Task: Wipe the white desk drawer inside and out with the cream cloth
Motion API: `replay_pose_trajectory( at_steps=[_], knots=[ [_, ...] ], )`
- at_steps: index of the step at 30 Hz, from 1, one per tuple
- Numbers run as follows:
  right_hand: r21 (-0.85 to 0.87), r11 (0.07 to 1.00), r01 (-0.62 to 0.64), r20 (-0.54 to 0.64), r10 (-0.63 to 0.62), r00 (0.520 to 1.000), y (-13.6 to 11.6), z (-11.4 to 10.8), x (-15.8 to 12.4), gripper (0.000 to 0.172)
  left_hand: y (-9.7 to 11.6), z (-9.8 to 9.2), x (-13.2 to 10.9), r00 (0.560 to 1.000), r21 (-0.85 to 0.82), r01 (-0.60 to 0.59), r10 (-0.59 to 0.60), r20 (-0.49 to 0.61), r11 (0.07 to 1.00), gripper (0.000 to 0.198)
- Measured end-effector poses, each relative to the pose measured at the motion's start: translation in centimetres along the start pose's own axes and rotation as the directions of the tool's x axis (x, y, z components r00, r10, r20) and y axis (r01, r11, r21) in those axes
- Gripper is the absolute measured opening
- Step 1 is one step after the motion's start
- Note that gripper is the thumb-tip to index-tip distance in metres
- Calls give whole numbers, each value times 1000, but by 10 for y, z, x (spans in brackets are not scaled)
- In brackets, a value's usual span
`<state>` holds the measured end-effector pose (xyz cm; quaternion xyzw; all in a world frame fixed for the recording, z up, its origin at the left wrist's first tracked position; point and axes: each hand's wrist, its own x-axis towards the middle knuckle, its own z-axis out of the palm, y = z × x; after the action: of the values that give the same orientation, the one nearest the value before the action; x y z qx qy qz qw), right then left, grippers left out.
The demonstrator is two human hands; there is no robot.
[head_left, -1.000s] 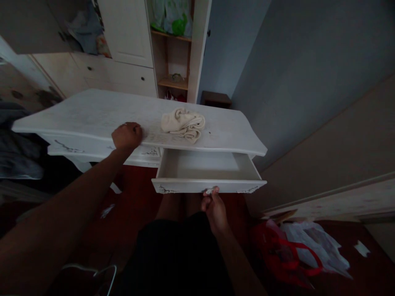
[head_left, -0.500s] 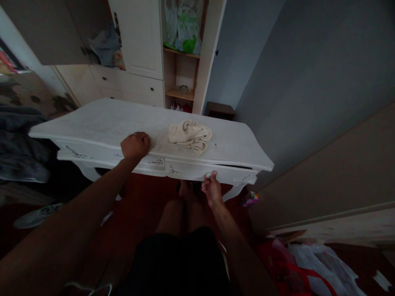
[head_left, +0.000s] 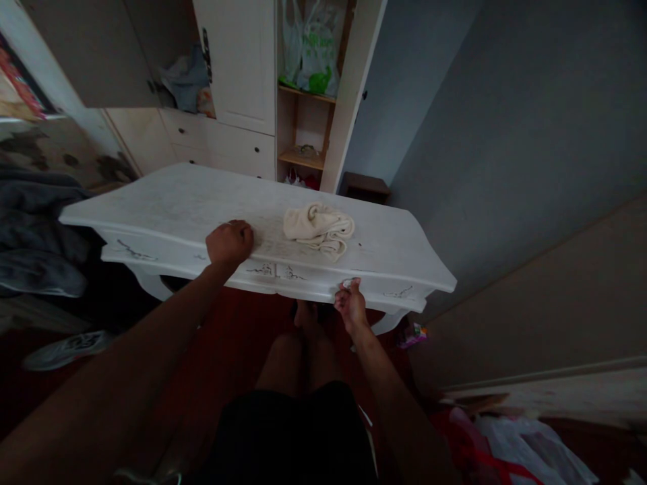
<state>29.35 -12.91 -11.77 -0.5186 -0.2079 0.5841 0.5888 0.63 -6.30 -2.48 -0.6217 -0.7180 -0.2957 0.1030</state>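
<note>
A white table (head_left: 166,202) with carved drawers stands in front of me. My left hand (head_left: 228,242) rests as a fist on its front edge, and I cannot make out anything in it. My right hand (head_left: 350,303) pinches the small knob of the right drawer (head_left: 374,289), which sits flush with the table front. A crumpled cream cloth (head_left: 318,228) lies on the tabletop, just right of my left hand and a little behind the drawer.
A cream wardrobe (head_left: 237,67) with open shelves and plastic bags (head_left: 308,47) stands behind the table. A grey wall runs along the right. Dark clothes (head_left: 35,236) lie at the left. A red and white bag (head_left: 505,444) sits on the dark red floor at the lower right.
The right drawer was pulled far out one second ago; my right hand has pushed it in until it is flush. My left hand stayed on the table edge.
</note>
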Motion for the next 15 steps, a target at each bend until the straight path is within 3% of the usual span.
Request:
replay_pose_trajectory(
  at_steps=[4, 7, 10, 13, 15],
  knots=[
    [-208, 963, -169, 38, 181, 983, -17, -12, -5, 65, 1, -2, 0, 1000, 33, -11, 11, 8, 999, 37],
    [-484, 847, -221, 98, 303, 948, -38, -20, -18, 68, 0, -1, 0, 1000, 40, -17, 17, -2, 999, 37],
    [-731, 682, 20, 277, 270, 922, -65, -16, -37, 54, -1, 2, 0, 1000, 39, -19, 20, -18, 999, 37],
    [-669, 604, 434, 570, 41, 821, -101, 7, -53, 42, -2, 3, 0, 999, 37, -16, 18, -34, 999, 37],
    [-574, 510, 641, 655, -185, 733, -127, 30, -53, 41, -2, 3, 0, 999, 36, -21, 22, -35, 999, 37]
  ],
)
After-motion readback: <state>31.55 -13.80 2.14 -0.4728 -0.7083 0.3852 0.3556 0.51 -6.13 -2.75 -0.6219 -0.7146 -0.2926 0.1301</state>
